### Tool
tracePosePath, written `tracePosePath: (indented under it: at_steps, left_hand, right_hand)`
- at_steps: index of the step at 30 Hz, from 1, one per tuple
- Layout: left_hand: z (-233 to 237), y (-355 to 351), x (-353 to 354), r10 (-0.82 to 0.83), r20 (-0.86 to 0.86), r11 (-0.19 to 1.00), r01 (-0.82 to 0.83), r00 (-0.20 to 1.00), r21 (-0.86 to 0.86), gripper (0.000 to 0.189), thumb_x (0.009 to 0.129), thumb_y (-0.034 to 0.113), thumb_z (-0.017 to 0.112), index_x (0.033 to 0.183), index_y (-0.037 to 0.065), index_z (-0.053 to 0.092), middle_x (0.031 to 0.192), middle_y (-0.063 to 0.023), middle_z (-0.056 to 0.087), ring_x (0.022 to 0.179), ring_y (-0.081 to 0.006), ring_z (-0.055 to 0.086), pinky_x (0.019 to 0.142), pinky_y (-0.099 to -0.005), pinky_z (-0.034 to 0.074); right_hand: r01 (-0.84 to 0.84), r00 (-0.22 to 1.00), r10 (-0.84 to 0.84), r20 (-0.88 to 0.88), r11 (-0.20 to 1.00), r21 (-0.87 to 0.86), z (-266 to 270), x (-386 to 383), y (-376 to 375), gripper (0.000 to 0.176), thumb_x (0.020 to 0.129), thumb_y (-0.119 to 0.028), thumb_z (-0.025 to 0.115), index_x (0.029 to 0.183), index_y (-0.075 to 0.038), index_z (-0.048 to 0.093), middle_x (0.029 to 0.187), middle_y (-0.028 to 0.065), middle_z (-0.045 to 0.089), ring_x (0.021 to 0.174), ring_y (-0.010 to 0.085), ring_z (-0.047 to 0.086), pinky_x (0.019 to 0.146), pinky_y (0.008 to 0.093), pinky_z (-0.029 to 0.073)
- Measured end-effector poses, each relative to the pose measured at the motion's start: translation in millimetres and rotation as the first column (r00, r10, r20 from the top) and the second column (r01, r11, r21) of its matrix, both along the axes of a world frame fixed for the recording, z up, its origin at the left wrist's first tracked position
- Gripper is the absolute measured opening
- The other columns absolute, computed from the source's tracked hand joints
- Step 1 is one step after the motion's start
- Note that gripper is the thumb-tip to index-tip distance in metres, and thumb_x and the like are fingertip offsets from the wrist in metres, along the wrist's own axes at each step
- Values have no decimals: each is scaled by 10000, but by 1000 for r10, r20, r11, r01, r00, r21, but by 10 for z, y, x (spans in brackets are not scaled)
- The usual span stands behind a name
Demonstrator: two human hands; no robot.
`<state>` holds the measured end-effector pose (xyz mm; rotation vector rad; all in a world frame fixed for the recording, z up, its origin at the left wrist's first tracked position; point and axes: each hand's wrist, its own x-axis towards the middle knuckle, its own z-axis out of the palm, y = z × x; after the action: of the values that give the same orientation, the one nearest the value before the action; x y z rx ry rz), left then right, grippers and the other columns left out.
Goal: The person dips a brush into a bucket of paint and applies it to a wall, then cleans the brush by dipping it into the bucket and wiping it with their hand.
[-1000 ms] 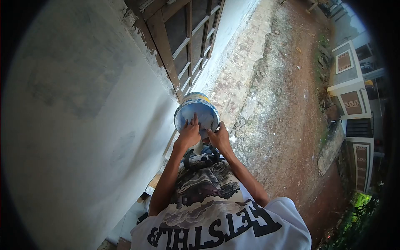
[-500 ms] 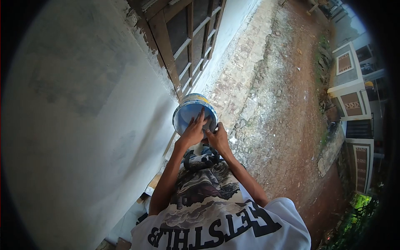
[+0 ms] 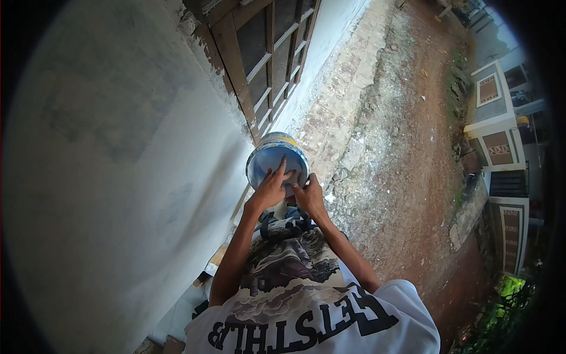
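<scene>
A paint-stained bucket [image 3: 265, 159], blue and white with a yellow patch on its outer side, is tilted with its round face toward me. My left hand [image 3: 270, 192] lies over the near part of this face, its index finger stretched out and the other fingers apart. At the bucket's right edge is my right hand [image 3: 310, 196], its fingers wrapped round the rim and the thumb on the near side. A greyish patch shows between the two hands; what it is I cannot make out.
On the left rises a grey plastered wall [image 3: 118, 147], with a brown-framed window [image 3: 268, 65] beyond it. Rough, paint-spattered ground [image 3: 407, 153] stretches to the right. Pale gate panels [image 3: 495, 147] stand at the far right.
The bucket has shifted very slightly to the right. My left hand's fingers have moved a little over its face, while my right hand keeps its hold on the rim.
</scene>
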<state>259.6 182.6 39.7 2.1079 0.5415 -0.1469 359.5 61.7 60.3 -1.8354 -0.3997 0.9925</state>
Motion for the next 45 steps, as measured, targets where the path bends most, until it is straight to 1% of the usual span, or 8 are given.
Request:
tracePosePath:
  at_steps: [9,15,21,29,33,35,38,45]
  left_hand:
    - [-127,-32,-128,1,24,1000,-1,1000,3,889,815,-15,491,1492,43,-82,1370,-48,518,1352,-341,340,1178,-470,156]
    - [-144,-103,-175,-16,13,994,15,1000,104,892,804,-3,504,1477,-16,-80,1373,-79,518,1364,-338,327,1177,-478,139]
    - [-243,-114,-149,29,-93,985,-12,995,174,904,783,29,531,1450,-97,-67,1332,-180,537,1357,-348,341,1176,-460,141]
    - [-99,-107,-18,108,-268,984,-66,957,163,819,822,58,498,1444,-131,0,1403,-331,370,1346,-407,332,1154,-476,188]
    - [-194,-154,-5,150,-147,924,-85,978,374,799,842,32,477,1448,-116,-22,1414,-275,401,1337,-429,331,1155,-470,195]
    - [-144,-140,-8,51,180,984,-80,982,160,780,852,8,472,1458,-97,-7,1354,-292,463,1333,-408,360,1145,-501,199]
    - [-79,-187,14,88,199,995,-96,976,30,788,849,-34,444,1465,-67,-45,1360,-235,488,1347,-382,346,1146,-499,200]
    - [-223,-139,39,83,171,995,-90,982,34,796,852,-30,443,1467,-55,-62,1391,-170,484,1373,-345,319,1145,-510,200]
  right_hand:
    - [34,998,-32,-58,999,32,-60,10,-35,366,862,-27,601,1120,109,379,966,289,632,704,332,706,555,368,597]
    - [5,1000,-6,-14,1000,-17,31,21,-18,388,858,-31,600,1131,123,371,945,291,640,705,329,708,571,357,582]
    - [-9,1000,9,20,1000,-20,-31,8,-30,412,849,-45,611,1138,125,371,929,303,644,705,325,709,571,356,572]
    - [9,997,-9,76,1000,3,-356,21,-72,457,839,-76,630,1163,135,388,943,312,640,783,343,702,629,380,566]
    - [-8,994,16,106,997,-73,-76,18,-37,493,833,-113,642,1178,138,393,958,314,638,838,365,690,697,397,549]
    - [-13,997,20,80,996,-91,26,6,-12,505,832,-120,644,1184,138,391,960,315,638,842,372,687,709,400,544]
    - [-17,988,33,152,994,-110,-93,23,-18,501,823,-131,652,1168,132,401,955,317,637,834,376,687,703,403,544]
    - [-43,979,61,192,994,-95,-168,22,-19,448,821,-113,650,1121,119,413,936,307,641,822,369,693,672,400,557]
